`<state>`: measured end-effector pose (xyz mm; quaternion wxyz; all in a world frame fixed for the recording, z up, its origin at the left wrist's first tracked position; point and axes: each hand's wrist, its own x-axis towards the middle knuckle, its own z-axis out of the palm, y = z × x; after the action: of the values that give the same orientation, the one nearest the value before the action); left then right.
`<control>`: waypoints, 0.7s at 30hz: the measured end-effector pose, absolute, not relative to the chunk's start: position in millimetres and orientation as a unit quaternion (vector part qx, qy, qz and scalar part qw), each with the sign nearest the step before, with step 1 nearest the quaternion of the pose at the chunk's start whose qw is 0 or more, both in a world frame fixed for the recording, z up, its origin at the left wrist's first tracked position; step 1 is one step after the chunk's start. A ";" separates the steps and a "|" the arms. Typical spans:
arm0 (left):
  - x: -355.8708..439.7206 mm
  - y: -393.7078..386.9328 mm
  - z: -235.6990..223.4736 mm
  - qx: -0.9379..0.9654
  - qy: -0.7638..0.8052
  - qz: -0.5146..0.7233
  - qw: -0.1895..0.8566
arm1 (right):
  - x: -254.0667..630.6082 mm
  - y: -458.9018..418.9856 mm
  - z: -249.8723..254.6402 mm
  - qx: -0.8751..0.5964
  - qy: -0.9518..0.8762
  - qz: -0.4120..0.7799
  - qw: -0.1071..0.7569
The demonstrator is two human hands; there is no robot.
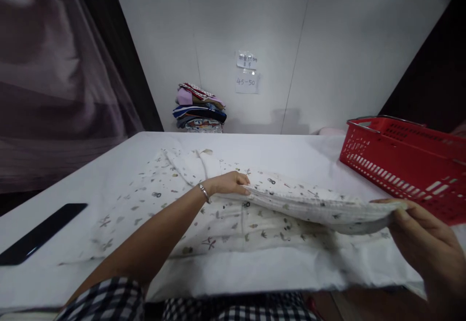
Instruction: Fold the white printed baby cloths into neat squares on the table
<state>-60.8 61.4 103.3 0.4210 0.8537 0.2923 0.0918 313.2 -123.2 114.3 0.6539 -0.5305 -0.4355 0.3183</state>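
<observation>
- The printed cloth [260,226] lies on the white table [313,158], to the left of the red basket [393,156], with one lifted end just beside the basket's near side.
- I'd judge it light and limp: the raised fold sags between the hands, so it likely has little stiffness of its own.
- It looks soft and thin, hardly fragile, though I'd expect stacked layers to slide over one another if only the top one were gripped.
- The best hold, to my eye, is a pinch through all layers at both ends of that raised fold, one near the basket and one well away from it.
- The left hand [231,182], the one farther from the basket, has thumb and fingers clamped on the fold's edge.
- The right hand [424,231], just in front of the basket, is pinched on the fold's end.
- The cloth is white, scattered with small leaf-like sprigs and rings in muted green, grey and reddish brown.
- Several layers show along the fold; away from the basket the cloth spreads out flatter, with creases running across it.
</observation>
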 end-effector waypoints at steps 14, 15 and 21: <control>-76.4 23.7 128.1 0.838 0.358 0.296 0.286 | 322.3 -55.1 108.0 -0.513 -0.402 0.309 0.693; -76.2 21.6 129.2 0.837 0.359 0.301 0.284 | 321.7 -50.0 110.3 -0.511 -0.402 0.310 0.694; -73.4 16.2 122.4 0.831 0.388 0.297 0.267 | 326.0 -23.5 116.0 -0.545 -0.444 0.263 0.661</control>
<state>-73.4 16.2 122.4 0.2670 0.8306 0.3883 0.2967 326.0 -23.5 116.0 0.6609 -0.5448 -0.4439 0.2633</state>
